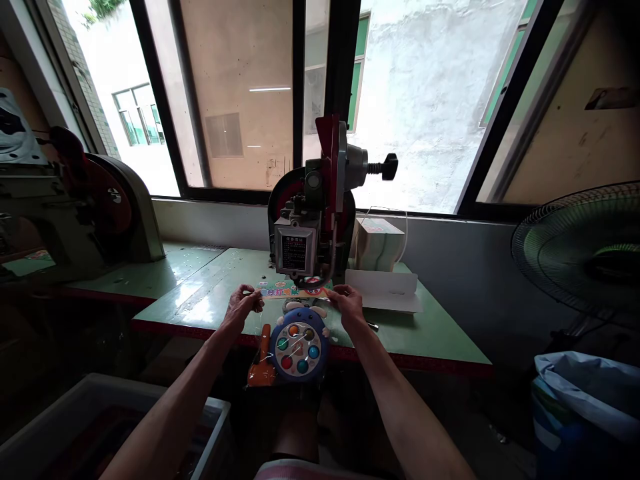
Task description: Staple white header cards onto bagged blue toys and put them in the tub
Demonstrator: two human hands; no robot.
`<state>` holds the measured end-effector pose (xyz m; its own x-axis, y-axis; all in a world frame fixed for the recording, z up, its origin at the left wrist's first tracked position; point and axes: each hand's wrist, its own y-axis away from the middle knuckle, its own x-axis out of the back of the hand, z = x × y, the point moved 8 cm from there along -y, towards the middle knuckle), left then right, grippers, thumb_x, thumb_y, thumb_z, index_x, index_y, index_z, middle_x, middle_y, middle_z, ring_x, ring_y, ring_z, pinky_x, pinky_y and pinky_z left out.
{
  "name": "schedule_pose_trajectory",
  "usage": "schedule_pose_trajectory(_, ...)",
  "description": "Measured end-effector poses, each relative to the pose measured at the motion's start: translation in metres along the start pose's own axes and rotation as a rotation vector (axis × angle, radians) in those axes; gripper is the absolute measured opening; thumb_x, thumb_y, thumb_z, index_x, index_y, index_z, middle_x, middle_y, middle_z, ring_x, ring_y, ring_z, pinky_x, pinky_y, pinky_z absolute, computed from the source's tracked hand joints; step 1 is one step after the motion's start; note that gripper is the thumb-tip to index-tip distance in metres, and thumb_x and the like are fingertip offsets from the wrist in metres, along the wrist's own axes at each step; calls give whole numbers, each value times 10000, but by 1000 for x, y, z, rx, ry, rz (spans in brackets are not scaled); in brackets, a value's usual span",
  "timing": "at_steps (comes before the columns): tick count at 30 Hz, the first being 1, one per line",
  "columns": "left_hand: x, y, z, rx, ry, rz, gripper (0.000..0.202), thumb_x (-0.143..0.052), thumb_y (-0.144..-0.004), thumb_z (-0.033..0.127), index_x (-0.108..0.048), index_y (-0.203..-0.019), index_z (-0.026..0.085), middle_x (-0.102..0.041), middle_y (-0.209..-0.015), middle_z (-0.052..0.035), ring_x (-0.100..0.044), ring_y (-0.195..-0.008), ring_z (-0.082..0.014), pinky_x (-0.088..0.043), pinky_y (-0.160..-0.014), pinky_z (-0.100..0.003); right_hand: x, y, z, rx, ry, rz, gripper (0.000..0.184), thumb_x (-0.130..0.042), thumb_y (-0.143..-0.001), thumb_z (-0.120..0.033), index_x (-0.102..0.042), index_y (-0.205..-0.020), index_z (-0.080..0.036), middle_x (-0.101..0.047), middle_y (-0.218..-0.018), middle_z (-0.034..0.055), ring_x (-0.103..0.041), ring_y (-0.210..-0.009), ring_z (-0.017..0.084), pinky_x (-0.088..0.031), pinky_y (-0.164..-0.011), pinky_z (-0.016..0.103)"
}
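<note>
1. The left hand (243, 303) has thumb and fingertips closed together at the left end of a printed header card (283, 291); the other fingers curl in towards the palm
2. The right hand (349, 303) closes in a like pinch at the card's right end, so neither hand is clearly nearer; how the fingers sit behind the card cannot be made out
3. The card lies between the two hands, its long axis running left to right, across the front of the bench press machine (295, 250) and just under its head
4. Below the card, towards the person, hangs a blue round toy (300, 343) with coloured domes, at the front edge of the green-topped table (440, 337); an orange toy hammer (262, 363) lies against its left side, handle upward
5. Glints suggest clear wrapping around both toys, but its outline is hard to trace
6. The machine's lower tip covers part of the card near its right end, and whether they touch cannot be told
7. Farther right stand a white carton tray (383, 291) and a stack of cards (379, 247); the contents of the crate (217, 427) at lower left are lost in shadow
</note>
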<state>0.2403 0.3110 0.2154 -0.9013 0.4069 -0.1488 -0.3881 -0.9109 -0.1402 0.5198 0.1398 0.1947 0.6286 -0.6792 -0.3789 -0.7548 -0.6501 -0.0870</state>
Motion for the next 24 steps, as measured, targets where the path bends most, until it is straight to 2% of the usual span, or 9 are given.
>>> schedule_pose_trajectory(5,2,3,-6,45,69,21,412,-873,-681,320,-537,-887,199,-703,-569,10,-621,-475,-142,-485,-504,-246,3,0,3,-15,-13,16,417,-907,-456,-324,-638,-746,-190,-672,-712,-9,-671,-673,188,-545,-639,314)
schedule_pose_trajectory(8,-1,11,-12,91,144,19,356,-860,-729,308,-590,-920,177,-737,-633,-9,-677,-549,-142,-540,-581,-243,4,1,8,-33,-20,37,405,-900,-482,-302,-638,-771,-194,-691,-729,9,-686,-702,204,-566,-663,324)
schedule_pose_trajectory(11,-17,22,-22,189,200,-63,292,-845,-767,332,-675,-908,141,-796,-791,-96,-755,-698,-196,-600,-687,-283,4,0,14,-75,-27,64,389,-896,-531,-283,-629,-804,-206,-718,-727,41,-703,-715,231,-584,-655,338)
schedule_pose_trajectory(14,-39,32,-29,289,221,-169,308,-823,-797,366,-744,-908,90,-810,-922,-198,-787,-791,-295,-636,-711,-371,4,0,15,-103,-40,79,389,-904,-578,-291,-619,-835,-223,-728,-721,50,-716,-729,246,-599,-650,347)
schedule_pose_trajectory(16,-44,34,-28,303,239,-177,283,-802,-822,344,-761,-904,77,-813,-930,-206,-791,-812,-307,-646,-720,-380,2,5,15,-110,-52,64,386,-906,-612,-347,-636,-859,-223,-738,-743,54,-726,-758,251,-606,-669,346)
schedule_pose_trajectory(18,-38,32,-24,287,258,-133,209,-790,-833,286,-763,-876,83,-820,-882,-176,-794,-785,-279,-648,-714,-346,-6,15,19,-118,-37,-16,385,-887,-654,-448,-677,-869,-207,-756,-808,76,-734,-801,254,-605,-690,339)
schedule_pose_trajectory(20,-23,32,-22,273,267,-61,141,-782,-832,232,-754,-833,94,-818,-796,-142,-786,-697,-244,-644,-663,-310,-20,30,27,-122,37,-145,409,-850,-680,-538,-725,-849,-187,-764,-855,89,-731,-807,248,-589,-675,323)
schedule_pose_trajectory(22,-3,34,-19,263,268,15,98,-771,-830,189,-744,-802,99,-809,-736,-121,-773,-630,-219,-636,-623,-281,-35,45,38,-117,120,-240,422,-828,-675,-574,-755,-803,-178,-759,-825,81,-716,-756,230,-559,-624,303)
schedule_pose_trajectory(24,16,39,-16,260,264,76,67,-766,-823,153,-739,-793,99,-806,-717,-116,-769,-607,-210,-633,-606,-268,-47,56,50,-106,157,-260,406,-818,-662,-566,-766,-751,-173,-744,-752,67,-687,-687,212,-526,-579,289)
